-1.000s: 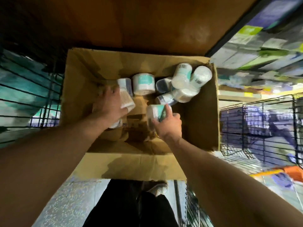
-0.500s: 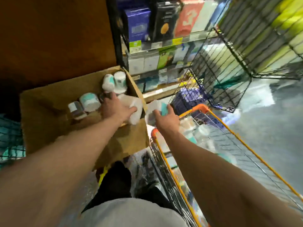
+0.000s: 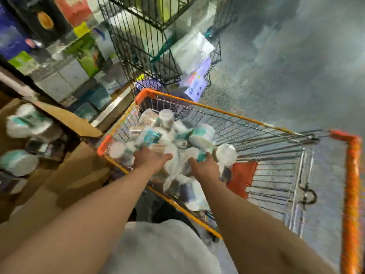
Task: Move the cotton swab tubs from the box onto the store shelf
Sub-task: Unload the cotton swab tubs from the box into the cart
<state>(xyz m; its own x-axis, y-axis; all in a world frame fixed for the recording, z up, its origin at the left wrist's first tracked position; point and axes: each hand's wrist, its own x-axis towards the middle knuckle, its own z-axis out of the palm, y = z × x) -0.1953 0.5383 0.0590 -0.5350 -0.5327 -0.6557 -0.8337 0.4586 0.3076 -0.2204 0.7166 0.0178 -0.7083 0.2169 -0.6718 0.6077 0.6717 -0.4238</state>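
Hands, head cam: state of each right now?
Left hand: grips a cotton swab tub, blurred.
Right hand: grips a teal-labelled tub.

A blurred shop aisle around me.

A wire shopping cart point(image 3: 217, 111) with an orange rim stands under my left hand point(image 3: 152, 160) and right hand point(image 3: 205, 169). Past both, a black wire rack point(image 3: 142, 46) rises from the floor. Up and left of my left hand run store shelves point(image 3: 110, 110) packed with boxed goods. Right of my right hand, the grey speckled floor point(image 3: 286, 66) gleams palely.

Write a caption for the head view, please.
Left hand and right hand at cotton swab tubs piled in a cart.
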